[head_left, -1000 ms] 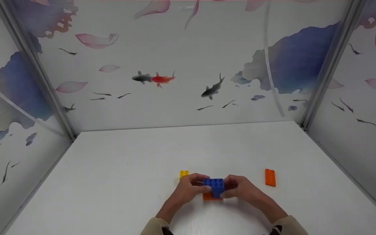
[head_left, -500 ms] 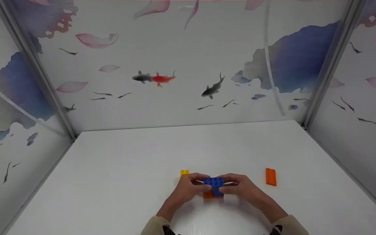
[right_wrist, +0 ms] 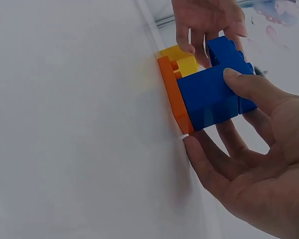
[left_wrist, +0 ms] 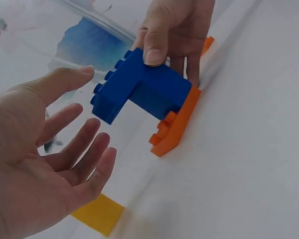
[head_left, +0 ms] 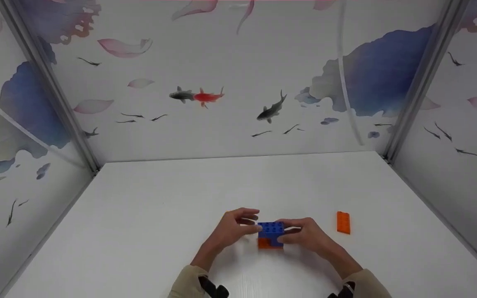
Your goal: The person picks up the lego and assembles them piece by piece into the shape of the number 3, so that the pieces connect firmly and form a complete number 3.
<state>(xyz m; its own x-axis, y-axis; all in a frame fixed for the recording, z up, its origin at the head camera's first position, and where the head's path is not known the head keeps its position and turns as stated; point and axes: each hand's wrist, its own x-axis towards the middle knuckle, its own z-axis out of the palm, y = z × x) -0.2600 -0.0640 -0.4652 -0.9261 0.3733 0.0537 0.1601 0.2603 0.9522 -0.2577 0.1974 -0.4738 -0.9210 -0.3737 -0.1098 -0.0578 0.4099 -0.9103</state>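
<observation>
A toy building-brick stack stands before me in the head view: blue bricks (head_left: 271, 228) on an orange plate (head_left: 264, 243). The top blue brick juts out leftward over bare orange studs, as the left wrist view shows. My right hand (head_left: 311, 238) pinches the blue bricks from the right, thumb (right_wrist: 254, 87) on the near face and fingers behind. My left hand (head_left: 230, 228) is beside the stack's left side, its fingers (left_wrist: 84, 144) loosely spread and holding nothing. Below that hand lies a yellow brick (left_wrist: 99, 214), hidden behind it in the head view.
A second orange brick plate (head_left: 343, 222) lies on the white table (head_left: 160, 231), to the right of the right hand. Walls printed with fish and petals (head_left: 205, 136) enclose the table at the back and both sides.
My left hand has let go of the blue bricks and moved slightly left and away from me, now covering the yellow brick in the head view. The right hand keeps its grip.
</observation>
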